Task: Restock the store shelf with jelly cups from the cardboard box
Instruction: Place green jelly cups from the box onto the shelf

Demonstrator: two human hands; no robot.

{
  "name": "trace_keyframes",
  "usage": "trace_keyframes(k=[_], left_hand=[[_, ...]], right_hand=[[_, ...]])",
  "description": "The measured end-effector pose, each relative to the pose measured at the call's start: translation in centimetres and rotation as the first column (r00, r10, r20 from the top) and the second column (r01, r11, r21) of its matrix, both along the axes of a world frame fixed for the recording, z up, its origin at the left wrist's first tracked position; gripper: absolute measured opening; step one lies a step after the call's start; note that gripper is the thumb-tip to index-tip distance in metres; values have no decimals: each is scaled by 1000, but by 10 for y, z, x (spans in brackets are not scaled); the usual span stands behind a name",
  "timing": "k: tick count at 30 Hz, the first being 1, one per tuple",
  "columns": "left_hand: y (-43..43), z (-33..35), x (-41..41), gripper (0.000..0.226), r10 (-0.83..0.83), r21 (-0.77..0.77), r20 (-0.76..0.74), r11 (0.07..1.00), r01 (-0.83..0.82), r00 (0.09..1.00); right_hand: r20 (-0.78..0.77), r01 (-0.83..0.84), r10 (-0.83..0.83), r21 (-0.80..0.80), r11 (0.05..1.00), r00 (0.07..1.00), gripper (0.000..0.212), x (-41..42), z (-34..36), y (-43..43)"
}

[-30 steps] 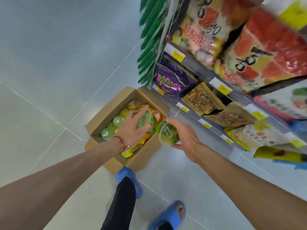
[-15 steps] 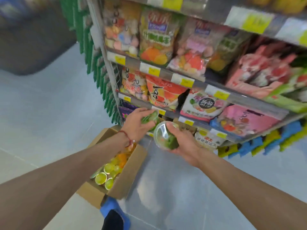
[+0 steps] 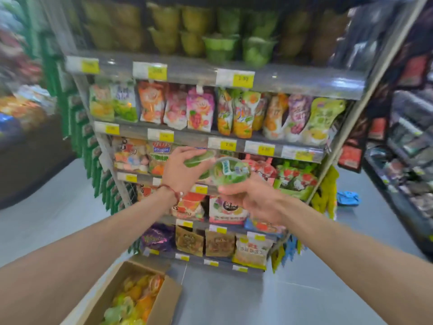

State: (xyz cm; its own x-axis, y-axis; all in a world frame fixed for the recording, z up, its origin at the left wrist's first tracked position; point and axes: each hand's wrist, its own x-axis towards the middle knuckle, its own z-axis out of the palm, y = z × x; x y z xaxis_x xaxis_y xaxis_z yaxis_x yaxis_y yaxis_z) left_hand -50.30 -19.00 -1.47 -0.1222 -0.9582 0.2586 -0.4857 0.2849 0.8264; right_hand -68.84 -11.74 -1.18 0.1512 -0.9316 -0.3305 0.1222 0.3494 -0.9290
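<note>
1. The left hand (image 3: 181,171) has its fingers curled over a green jelly cup (image 3: 199,159), which lies tilted under the fingertips.
2. The right hand (image 3: 255,200) grips a second green cup (image 3: 230,171) from below. It sits above the thumb and fingertips, just beside the other cup (whether the two touch, I cannot tell through the blur).
3. Both cups are out in front of the middle shelves. The matching green cups (image 3: 220,48) stand on the top shelf (image 3: 192,71), well above both sets of fingers, so I would judge that row the likely home.
4. To do it well, raise one hand at a time and turn the cup upright before it reaches the ledge. Set its base down just beyond the fingertips.
5. Let go only once the base sits flat, then nudge it back with straight fingers.
6. These look like thin, soft cups, so grip lightly. Cups up there seem stacked, and a knock could topple them.
7. The cardboard box (image 3: 98,296), far below the left fingers, holds plenty more, so much restocking remains.
</note>
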Motion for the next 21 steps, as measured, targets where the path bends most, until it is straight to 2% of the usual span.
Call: trace_keyframes(k=[3,5,11,16,21], left_hand=[[-9,43,-5,37,-11,-74,-96,997,4,995],[-19,68,-5,38,-40,-117,-132,993,25,990],[-52,138,1,35,-85,-258,-133,965,49,987],[-79,185,5,49,-114,-302,-162,951,61,980],[-105,214,-4,71,-140,-294,-212,953,73,967]], right_hand=[[-71,78,-83,-74,994,994,39,-7,41,-1],[-87,133,-145,-128,983,986,48,-6,62,-6],[-181,281,-344,-302,911,921,59,4,117,-32],[-203,425,-549,-441,791,811,54,15,161,-57],[-223,557,-767,-571,603,602,78,9,185,-86]])
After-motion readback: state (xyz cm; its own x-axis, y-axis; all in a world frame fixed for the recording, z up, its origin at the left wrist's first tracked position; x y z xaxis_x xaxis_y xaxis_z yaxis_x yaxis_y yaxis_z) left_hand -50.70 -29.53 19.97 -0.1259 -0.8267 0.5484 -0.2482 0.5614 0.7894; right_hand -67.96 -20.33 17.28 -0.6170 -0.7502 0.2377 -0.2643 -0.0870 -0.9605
